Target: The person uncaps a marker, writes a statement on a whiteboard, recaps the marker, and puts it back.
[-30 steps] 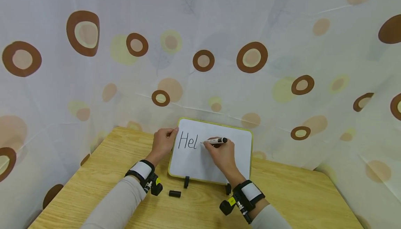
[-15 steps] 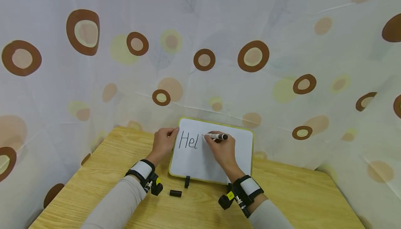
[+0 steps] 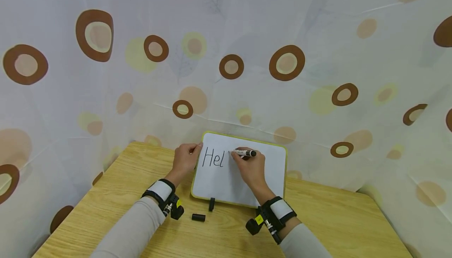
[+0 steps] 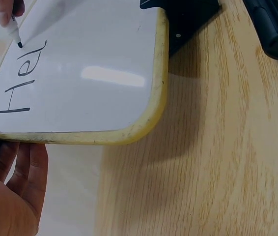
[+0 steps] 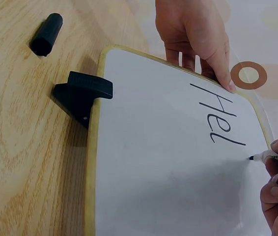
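A whiteboard (image 3: 226,183) with a yellow rim leans back on black feet, with "Hel" in black letters (image 3: 213,158) at its upper left. My left hand (image 3: 185,158) grips its left edge, thumb at the front and fingers behind, as the left wrist view (image 4: 11,187) shows. In my right hand (image 3: 252,168) a white marker (image 3: 243,153) with a black end is pinched between thumb and fingers. Its black tip is at the board's surface just right of the "l", near the top edge in the right wrist view.
A black marker cap (image 3: 198,217) lies on the wooden table (image 3: 339,218) in front of the board. One black stand foot (image 3: 212,204) juts from the lower edge. Behind hangs a curtain (image 3: 197,15) patterned with circles.
The right hand has moved the marker slightly up the board, from beside the middle of the "l" to near its top. My left hand stays at the board's left edge.
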### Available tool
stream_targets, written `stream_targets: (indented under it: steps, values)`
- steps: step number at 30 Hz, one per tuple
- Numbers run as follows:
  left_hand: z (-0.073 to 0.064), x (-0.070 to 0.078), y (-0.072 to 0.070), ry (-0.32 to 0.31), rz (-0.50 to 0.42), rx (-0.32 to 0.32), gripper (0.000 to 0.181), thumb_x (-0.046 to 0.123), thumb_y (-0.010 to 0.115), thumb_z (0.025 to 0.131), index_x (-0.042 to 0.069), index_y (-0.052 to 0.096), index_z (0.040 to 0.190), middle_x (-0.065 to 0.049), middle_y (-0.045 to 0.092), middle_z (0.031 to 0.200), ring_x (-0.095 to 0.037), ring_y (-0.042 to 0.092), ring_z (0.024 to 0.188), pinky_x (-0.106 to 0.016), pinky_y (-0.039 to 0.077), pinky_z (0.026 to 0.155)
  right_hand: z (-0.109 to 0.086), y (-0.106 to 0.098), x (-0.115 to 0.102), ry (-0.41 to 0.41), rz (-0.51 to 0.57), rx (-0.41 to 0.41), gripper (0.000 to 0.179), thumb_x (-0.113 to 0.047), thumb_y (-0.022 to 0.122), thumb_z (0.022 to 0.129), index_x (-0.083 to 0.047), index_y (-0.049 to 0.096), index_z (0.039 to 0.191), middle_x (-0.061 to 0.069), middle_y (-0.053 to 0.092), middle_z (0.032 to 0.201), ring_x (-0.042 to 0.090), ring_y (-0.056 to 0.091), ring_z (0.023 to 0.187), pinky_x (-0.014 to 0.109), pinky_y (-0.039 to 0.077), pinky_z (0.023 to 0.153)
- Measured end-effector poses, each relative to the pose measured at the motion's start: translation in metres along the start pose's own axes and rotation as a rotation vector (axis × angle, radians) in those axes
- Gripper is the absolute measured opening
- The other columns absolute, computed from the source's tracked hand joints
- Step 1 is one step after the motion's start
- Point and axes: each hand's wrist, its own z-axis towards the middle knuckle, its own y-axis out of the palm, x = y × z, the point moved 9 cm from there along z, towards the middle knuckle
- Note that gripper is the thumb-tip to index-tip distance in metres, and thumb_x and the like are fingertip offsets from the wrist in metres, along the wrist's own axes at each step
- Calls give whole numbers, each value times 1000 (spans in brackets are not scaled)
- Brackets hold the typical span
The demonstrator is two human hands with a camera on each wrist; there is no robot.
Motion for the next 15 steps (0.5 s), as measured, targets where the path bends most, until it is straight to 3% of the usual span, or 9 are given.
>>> stream_targets:
  steps: [8, 15]
  values:
    - [0, -1, -1, 1, -6, 0, 34, 31, 59, 106, 5, 78, 94, -6, 72, 85, -19, 58, 71, -28, 43, 57, -6, 4, 0, 17, 12, -42, 6, -11, 81, 87, -6, 80, 90, 5, 76, 84, 15, 62, 64, 25, 49, 57]
    - [1, -2, -2, -8, 0, -4, 36, 33, 58, 106, 6, 79, 95, -6, 72, 85, -19, 58, 72, -28, 43, 58, -14, 9, -6, -22, 15, -97, 3, -7, 79, 86, -4, 78, 85, 5, 74, 78, 13, 59, 60, 26, 48, 56]
